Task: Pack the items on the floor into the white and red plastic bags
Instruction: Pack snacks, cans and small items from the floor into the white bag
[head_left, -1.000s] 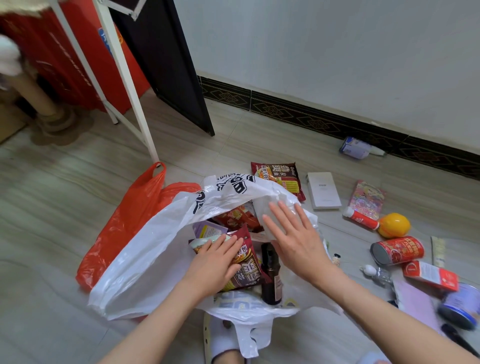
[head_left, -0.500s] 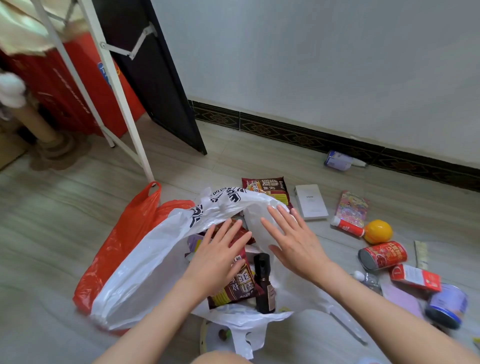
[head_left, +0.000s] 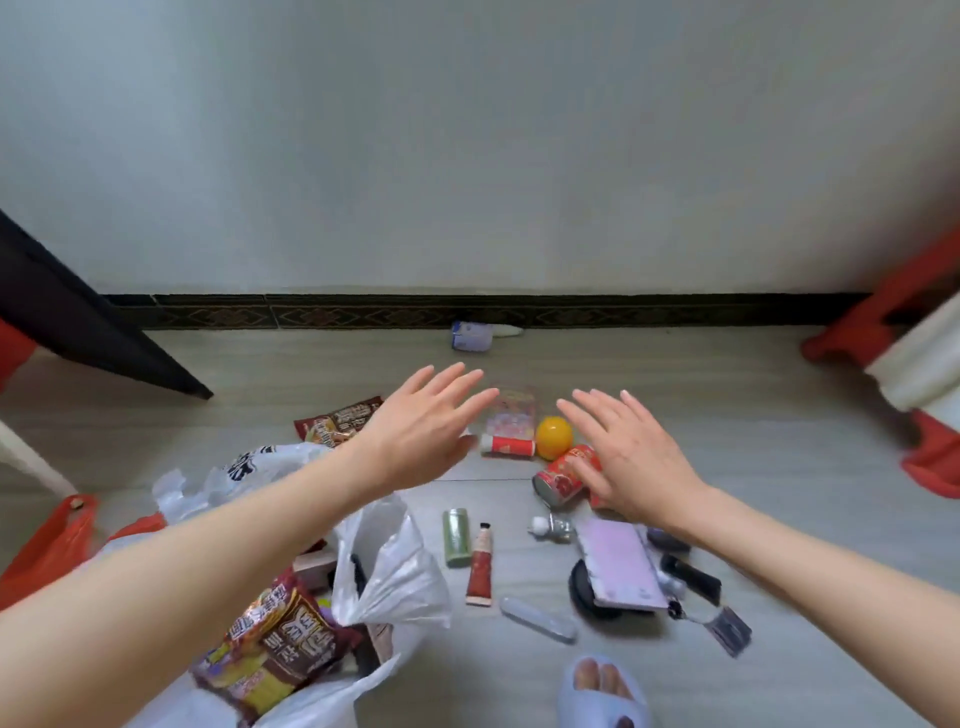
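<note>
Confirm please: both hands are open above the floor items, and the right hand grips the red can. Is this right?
Not quite. In the head view the right hand hovers open over the red can, fingers straight, gripping nothing. The left hand is also open above the items, as you said.

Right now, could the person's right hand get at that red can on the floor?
Probably yes. The right hand is open, empty, and hovers right over the red can, which lies on its side on the floor. Nothing sits on top of it; the orange ball is beside it.
</note>
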